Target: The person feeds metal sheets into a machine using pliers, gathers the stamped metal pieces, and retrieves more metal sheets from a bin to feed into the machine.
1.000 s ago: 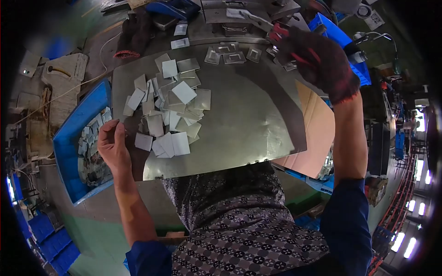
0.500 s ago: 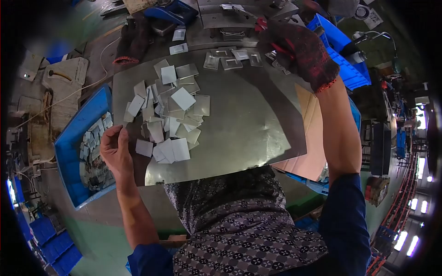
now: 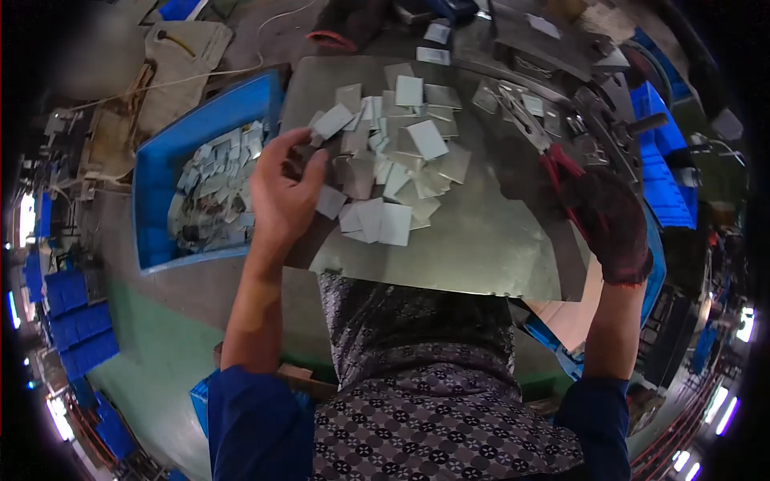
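My left hand (image 3: 285, 188), bare, is at the left side of a loose pile of thin square metal plates (image 3: 395, 224). Its thumb and fingers are apart, and the fingertips come close to one pale plate (image 3: 333, 122); whether they touch it I cannot tell. My right hand (image 3: 605, 220), in a dark red-and-black glove, is closed around the red handles of long-nosed pliers (image 3: 525, 120). The pliers' jaws point up and left over several formed metal pieces (image 3: 485, 98) at the back of the metal sheet work surface (image 3: 481, 248).
A blue bin (image 3: 152, 232) with many small plates stands to the left. Metal tooling (image 3: 553, 52) is at the back right, beside a blue crate (image 3: 662, 160). Another dark glove (image 3: 345, 24) lies at the back. Cardboard (image 3: 577, 309) sits at front right.
The view has turned. My right hand has come nearer from the tooling at the back, bringing the pliers. My left hand has moved from beside the bin to the plates.
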Tool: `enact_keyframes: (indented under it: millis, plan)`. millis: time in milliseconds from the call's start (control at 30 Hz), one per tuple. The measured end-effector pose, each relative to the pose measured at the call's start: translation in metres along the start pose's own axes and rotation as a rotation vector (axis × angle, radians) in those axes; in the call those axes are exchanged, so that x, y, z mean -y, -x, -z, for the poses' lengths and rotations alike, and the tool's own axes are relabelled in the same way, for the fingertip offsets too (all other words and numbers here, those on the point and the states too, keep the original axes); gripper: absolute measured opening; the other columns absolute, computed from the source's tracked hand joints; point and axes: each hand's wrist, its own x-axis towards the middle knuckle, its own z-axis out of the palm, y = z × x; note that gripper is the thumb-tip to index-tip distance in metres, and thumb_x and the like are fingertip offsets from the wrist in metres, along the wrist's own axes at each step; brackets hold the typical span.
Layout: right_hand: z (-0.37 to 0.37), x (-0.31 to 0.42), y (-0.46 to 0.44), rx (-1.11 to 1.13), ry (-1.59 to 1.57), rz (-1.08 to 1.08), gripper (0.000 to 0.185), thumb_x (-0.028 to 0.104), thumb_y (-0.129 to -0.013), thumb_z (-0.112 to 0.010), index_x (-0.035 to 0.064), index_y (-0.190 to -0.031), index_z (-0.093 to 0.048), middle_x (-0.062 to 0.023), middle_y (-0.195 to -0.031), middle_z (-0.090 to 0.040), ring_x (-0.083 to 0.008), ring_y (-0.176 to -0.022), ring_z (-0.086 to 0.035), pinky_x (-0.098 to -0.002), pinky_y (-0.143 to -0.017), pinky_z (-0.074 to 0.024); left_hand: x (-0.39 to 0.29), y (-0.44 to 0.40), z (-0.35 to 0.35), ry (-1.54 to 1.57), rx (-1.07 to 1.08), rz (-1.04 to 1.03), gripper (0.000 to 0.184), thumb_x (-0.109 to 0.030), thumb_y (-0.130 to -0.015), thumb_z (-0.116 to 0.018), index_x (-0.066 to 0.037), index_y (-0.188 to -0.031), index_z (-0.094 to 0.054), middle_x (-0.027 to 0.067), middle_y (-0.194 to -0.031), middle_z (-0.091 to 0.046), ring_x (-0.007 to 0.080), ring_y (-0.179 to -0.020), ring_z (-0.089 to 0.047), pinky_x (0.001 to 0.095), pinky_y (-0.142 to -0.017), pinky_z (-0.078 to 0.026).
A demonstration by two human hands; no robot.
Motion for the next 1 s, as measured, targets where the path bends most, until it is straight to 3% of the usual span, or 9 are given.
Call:
enact_keyframes:
  millis: [67, 167, 300, 400, 467, 633, 800, 900, 1000]
  plan:
    - [-0.018, 0.031, -0.004, -0.01, -0.539, -0.421, 0.022, 0.006, -0.09, -0.059, -0.0048, -0.109, -0.061, -0.0189, -0.104, -0.064, -0.0286, -0.094, -0.067, -0.0376, -0.08, -0.0559, -0.003, -0.018, 0.0, -0.497, -0.134, -0.613, 0.038, -0.013, -0.074, -0.075, -0.006, -0.109, -0.064, 0.0082, -0.098, -0.067, 0.0244, -0.091, -0.061, 0.034, -0.079, -0.048]
    - [-0.029, 0.026, -0.003, 0.084, -0.379, -0.294, 0.021, 0.006, -0.092, -0.057, -0.0058, -0.109, -0.061, -0.0193, -0.104, -0.064, -0.0286, -0.094, -0.067, -0.0401, -0.081, -0.0565, 0.008, -0.032, -0.008, -0.558, -0.096, -0.514, 0.04, -0.016, -0.071, -0.075, -0.007, -0.109, -0.065, 0.0101, -0.102, -0.067, 0.0322, -0.101, -0.057, 0.04, -0.087, -0.044]
    - [-0.037, 0.018, 0.005, 0.019, -0.513, -0.268, 0.023, 0.007, -0.093, -0.056, -0.0065, -0.111, -0.059, -0.0207, -0.108, -0.062, -0.0307, -0.097, -0.066, -0.0418, -0.082, -0.0568, 0.005, -0.032, -0.008, -0.504, -0.016, -0.44, 0.034, -0.015, -0.071, -0.075, -0.006, -0.103, -0.067, 0.0087, -0.101, -0.067, 0.0284, -0.096, -0.061, 0.0379, -0.084, -0.047]
    - [-0.043, 0.015, 0.008, 0.12, -0.246, -0.122, 0.03, 0.006, -0.094, -0.055, -0.0063, -0.121, -0.053, -0.0234, -0.114, -0.06, -0.0337, -0.1, -0.065, -0.0433, -0.083, -0.0558, -0.002, -0.026, -0.007, -0.225, -0.026, -0.287, 0.031, -0.011, -0.073, -0.075, -0.004, -0.102, -0.067, 0.009, -0.099, -0.068, 0.0224, -0.084, -0.064, 0.0334, -0.076, -0.051]
    - [-0.056, -0.001, 0.017, 0.073, -0.666, -0.094, 0.037, 0.006, -0.095, -0.053, -0.0063, -0.129, -0.045, -0.0261, -0.119, -0.058, -0.0357, -0.102, -0.064, -0.0437, -0.085, -0.0544, 0.003, -0.023, -0.005, -0.095, -0.01, -0.155, 0.03, -0.01, -0.074, -0.074, -0.003, -0.101, -0.066, 0.0098, -0.099, -0.068, 0.0197, -0.078, -0.064, 0.0313, -0.072, -0.051]
    - [-0.081, 0.007, 0.019, 0.188, -0.655, 0.005, 0.04, 0.009, -0.097, -0.05, -0.0109, -0.13, -0.041, -0.0227, -0.108, -0.061, -0.0319, -0.094, -0.064, -0.0447, -0.086, -0.0521, 0.01, -0.022, -0.003, -0.028, -0.023, -0.06, 0.032, -0.012, -0.077, -0.073, -0.002, -0.105, -0.064, 0.0116, -0.098, -0.069, 0.0139, -0.071, -0.062, 0.0277, -0.067, -0.051]
    - [-0.07, 0.0, 0.022, 0.323, -0.178, 0.016, 0.037, 0.005, -0.098, -0.047, -0.0118, -0.13, -0.039, -0.0245, -0.116, -0.057, -0.0339, -0.096, -0.064, -0.0458, -0.086, -0.051, -0.007, -0.02, 0.001, -0.368, 0.066, -0.244, 0.041, -0.018, -0.077, -0.073, -0.007, -0.114, -0.06, 0.0139, -0.097, -0.068, 0.0271, -0.076, -0.065, 0.0351, -0.075, -0.052]
    - [-0.085, -0.01, 0.026, 0.176, -0.478, 0.141, 0.033, 0.002, -0.098, -0.045, -0.0064, -0.129, -0.043, -0.0252, -0.11, -0.062, -0.032, -0.096, -0.066, -0.0407, -0.083, -0.0534, -0.009, -0.02, 0.006, -0.611, 0.099, -0.213, 0.042, -0.024, -0.077, -0.073, -0.009, -0.114, -0.06, 0.0155, -0.1, -0.067, 0.033, -0.086, -0.065, 0.04, -0.079, -0.051]
    - [-0.083, -0.014, 0.027, 0.178, -0.675, -0.084, 0.036, 0.007, -0.098, -0.047, -0.0058, -0.132, -0.042, -0.0238, -0.11, -0.062, -0.031, -0.095, -0.065, -0.0401, -0.084, -0.0524, -0.019, -0.02, 0.009, -0.485, 0.24, 0.044, 0.045, -0.031, -0.079, -0.072, -0.009, -0.116, -0.059, 0.0156, -0.1, -0.067, 0.0325, -0.091, -0.065, 0.0412, -0.078, -0.05]
